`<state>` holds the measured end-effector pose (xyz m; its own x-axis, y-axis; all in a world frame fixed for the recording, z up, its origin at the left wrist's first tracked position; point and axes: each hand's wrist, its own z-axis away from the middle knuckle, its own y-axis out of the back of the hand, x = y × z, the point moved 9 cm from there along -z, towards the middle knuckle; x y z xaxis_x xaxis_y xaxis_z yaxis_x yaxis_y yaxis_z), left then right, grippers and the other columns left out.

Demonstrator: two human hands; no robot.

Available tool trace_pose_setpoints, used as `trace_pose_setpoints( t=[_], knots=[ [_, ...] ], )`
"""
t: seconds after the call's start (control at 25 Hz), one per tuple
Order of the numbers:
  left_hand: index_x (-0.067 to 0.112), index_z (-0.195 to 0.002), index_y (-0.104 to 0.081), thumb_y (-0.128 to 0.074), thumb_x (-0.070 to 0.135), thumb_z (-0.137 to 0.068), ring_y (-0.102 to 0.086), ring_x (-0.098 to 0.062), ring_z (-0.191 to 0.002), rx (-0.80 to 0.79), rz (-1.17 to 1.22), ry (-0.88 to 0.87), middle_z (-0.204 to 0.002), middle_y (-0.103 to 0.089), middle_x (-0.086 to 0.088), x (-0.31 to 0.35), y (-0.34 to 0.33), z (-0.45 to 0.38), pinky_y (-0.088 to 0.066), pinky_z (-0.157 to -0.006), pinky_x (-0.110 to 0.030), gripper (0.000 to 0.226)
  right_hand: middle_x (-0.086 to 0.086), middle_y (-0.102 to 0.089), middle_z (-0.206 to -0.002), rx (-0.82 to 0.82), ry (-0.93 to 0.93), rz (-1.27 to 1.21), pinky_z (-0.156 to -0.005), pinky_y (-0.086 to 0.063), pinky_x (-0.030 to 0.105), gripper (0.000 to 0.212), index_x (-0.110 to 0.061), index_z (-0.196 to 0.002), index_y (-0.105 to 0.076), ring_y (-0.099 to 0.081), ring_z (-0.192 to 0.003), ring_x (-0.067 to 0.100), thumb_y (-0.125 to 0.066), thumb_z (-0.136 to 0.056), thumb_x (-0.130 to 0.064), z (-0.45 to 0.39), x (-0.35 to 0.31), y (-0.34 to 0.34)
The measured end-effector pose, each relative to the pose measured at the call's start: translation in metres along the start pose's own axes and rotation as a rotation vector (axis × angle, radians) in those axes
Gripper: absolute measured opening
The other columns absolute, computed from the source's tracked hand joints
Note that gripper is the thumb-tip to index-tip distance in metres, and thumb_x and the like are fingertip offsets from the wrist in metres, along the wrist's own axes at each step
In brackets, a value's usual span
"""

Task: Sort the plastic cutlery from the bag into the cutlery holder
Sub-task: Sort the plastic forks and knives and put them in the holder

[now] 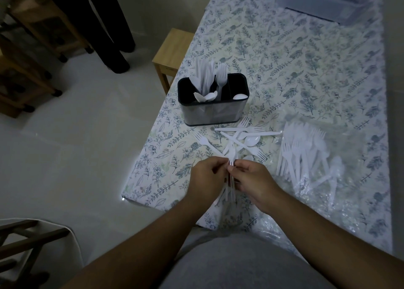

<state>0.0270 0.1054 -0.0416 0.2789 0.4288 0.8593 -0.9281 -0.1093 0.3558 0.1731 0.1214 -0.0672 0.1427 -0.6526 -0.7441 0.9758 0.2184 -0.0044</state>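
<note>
My left hand [204,175] and my right hand [253,182] meet over the table's near corner, both closed on a small bundle of white plastic forks [230,184] with tines up. Just beyond them lies a loose pile of white forks and spoons [238,138]. The black-rimmed cutlery holder [213,111] stands further back, with knives and forks upright in its left and middle sections and a spoon bowl showing at its right. To the right, the clear plastic bag [310,157] lies flat, with several forks and spoons inside.
The table wears a floral cloth [295,69]; its left edge and near corner are close to my hands. A clear plastic box [323,2] sits at the far end. A wooden stool [172,52] stands left of the table, and a person's dark legs [109,26] beyond it.
</note>
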Motion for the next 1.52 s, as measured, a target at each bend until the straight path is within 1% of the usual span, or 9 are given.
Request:
trace_pose_setpoints(
  t=[0.24, 0.32, 0.44, 0.64, 0.88, 1.04, 1.16, 1.36, 1.52],
  knots=[
    [0.017, -0.095, -0.076, -0.059, 0.009, -0.091, -0.07, -0.008, -0.082, -0.035, 0.112, 0.181, -0.089, -0.075, 0.003, -0.004, -0.003, -0.004, -0.057, -0.072, -0.021, 0.019, 0.016, -0.078, -0.091, -0.028, -0.003, 0.039, -0.091, -0.059, 0.053, 0.007, -0.01, -0.089, -0.078, -0.076, -0.092, 0.034, -0.072, -0.092, -0.012, 0.002, -0.002, 0.005],
    [0.016, -0.094, -0.066, -0.067, 0.022, -0.09, -0.065, -0.01, -0.076, 0.115, 0.02, 0.205, -0.083, -0.069, 0.005, -0.001, 0.012, -0.015, -0.048, -0.063, -0.021, 0.008, 0.013, -0.078, -0.089, -0.001, -0.012, 0.051, -0.092, -0.058, 0.056, 0.005, -0.01, -0.091, -0.077, -0.076, -0.091, 0.033, -0.073, -0.09, -0.013, 0.0, 0.0, 0.007],
    [0.013, -0.094, -0.054, -0.076, 0.035, -0.085, -0.062, -0.015, -0.071, 0.247, -0.021, 0.245, -0.082, -0.063, 0.001, 0.0, 0.025, -0.038, -0.045, -0.057, -0.023, 0.033, 0.01, -0.079, -0.087, 0.034, -0.017, 0.017, -0.094, -0.058, 0.051, 0.012, -0.008, -0.1, -0.078, -0.077, -0.088, 0.024, -0.07, -0.091, -0.008, 0.002, -0.003, 0.009],
    [0.011, -0.092, -0.058, -0.075, 0.018, -0.08, -0.058, -0.012, -0.062, 0.23, -0.125, 0.27, -0.079, -0.062, 0.0, 0.0, 0.031, -0.055, -0.04, -0.043, -0.017, 0.022, 0.021, -0.077, -0.094, 0.057, -0.01, -0.022, -0.093, -0.059, 0.051, 0.008, -0.007, -0.092, -0.076, -0.077, -0.091, 0.028, -0.069, -0.091, -0.007, 0.006, -0.006, 0.022],
    [0.021, -0.105, -0.072, -0.075, 0.019, -0.086, -0.069, -0.006, -0.072, -0.02, -0.15, 0.056, -0.086, -0.074, 0.006, 0.022, 0.006, -0.016, -0.059, -0.064, -0.023, 0.02, 0.012, -0.078, -0.09, 0.051, 0.01, -0.051, -0.095, -0.057, 0.053, 0.011, -0.01, -0.091, -0.078, -0.076, -0.088, 0.027, -0.068, -0.094, -0.011, 0.009, -0.006, 0.032],
    [0.018, -0.114, -0.075, -0.066, 0.015, -0.092, -0.068, 0.0, -0.084, -0.133, -0.173, -0.056, -0.102, -0.076, 0.004, 0.036, -0.031, -0.002, -0.054, -0.076, -0.009, 0.024, 0.018, -0.078, -0.098, 0.049, 0.036, -0.071, -0.097, -0.055, 0.056, 0.015, -0.007, -0.095, -0.076, -0.074, -0.099, 0.035, -0.065, -0.097, -0.016, 0.012, 0.0, 0.035],
    [0.016, -0.113, -0.076, -0.06, 0.01, -0.092, -0.068, -0.007, -0.097, -0.278, -0.209, -0.077, -0.11, -0.074, 0.002, 0.045, -0.047, -0.005, -0.054, -0.089, -0.02, 0.028, 0.03, -0.073, -0.1, 0.081, 0.018, -0.121, -0.098, -0.053, 0.059, 0.017, 0.006, -0.096, -0.071, -0.073, -0.1, 0.041, -0.066, -0.096, -0.01, 0.014, 0.006, 0.05],
    [0.008, -0.109, -0.073, -0.065, -0.005, -0.083, -0.061, -0.027, -0.103, -0.157, -0.643, -0.49, -0.109, -0.072, -0.011, 0.085, -0.061, -0.058, -0.053, -0.09, -0.039, 0.031, 0.024, -0.075, -0.106, 0.115, -0.056, -0.155, -0.099, -0.055, 0.052, 0.015, 0.0, -0.096, -0.076, -0.071, -0.105, 0.038, -0.066, -0.096, -0.011, 0.025, 0.015, 0.067],
    [0.011, -0.107, -0.072, -0.064, -0.006, -0.082, -0.062, -0.032, -0.098, -0.266, -0.964, -0.582, -0.099, -0.073, -0.012, 0.073, -0.084, -0.09, -0.05, -0.083, -0.036, 0.031, 0.023, -0.075, -0.106, 0.164, -0.055, -0.177, -0.096, -0.057, 0.051, 0.012, -0.005, -0.095, -0.078, -0.072, -0.102, 0.034, -0.069, -0.094, -0.013, 0.028, 0.014, 0.084]
  ],
)
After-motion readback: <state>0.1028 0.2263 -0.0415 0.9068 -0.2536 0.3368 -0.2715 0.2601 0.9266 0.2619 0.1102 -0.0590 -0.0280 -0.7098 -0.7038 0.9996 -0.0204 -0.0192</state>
